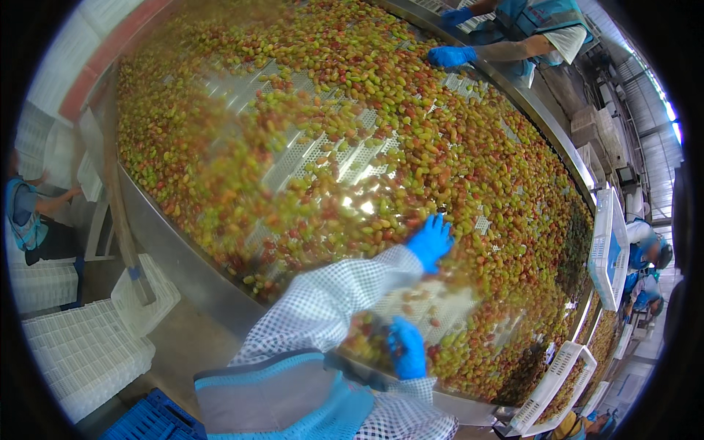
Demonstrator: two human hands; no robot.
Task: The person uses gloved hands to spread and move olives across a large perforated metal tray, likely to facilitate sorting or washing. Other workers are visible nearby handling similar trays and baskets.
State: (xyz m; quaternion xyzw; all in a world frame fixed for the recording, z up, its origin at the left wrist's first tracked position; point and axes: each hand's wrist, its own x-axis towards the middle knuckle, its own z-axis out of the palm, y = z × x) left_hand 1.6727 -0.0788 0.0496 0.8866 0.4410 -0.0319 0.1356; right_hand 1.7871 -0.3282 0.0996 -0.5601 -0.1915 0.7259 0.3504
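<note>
Yellow-green and reddish fruits, like dates or grapes [379,82], lie scattered over a wide perforated conveyor [352,157] with metal sides. My left hand [430,242], in a blue glove under a checkered sleeve, reaches out over the belt with its fingers spread, touching or just above the fruits. Closer to my body, my right hand [407,347], also gloved in blue, is over the near edge of the belt with its fingers curled. Whether anything is inside that hand cannot be seen. Dust or water on the lens blurs part of the fruits at the left.
Across the belt, a co-worker's blue-gloved hand [452,56] reaches onto the fruits. White plastic crates [609,250] stand at the right end, and stacked white crates [88,352] are at the lower left, beside a blue crate [154,421]. A wooden bar [116,203] crosses the left side.
</note>
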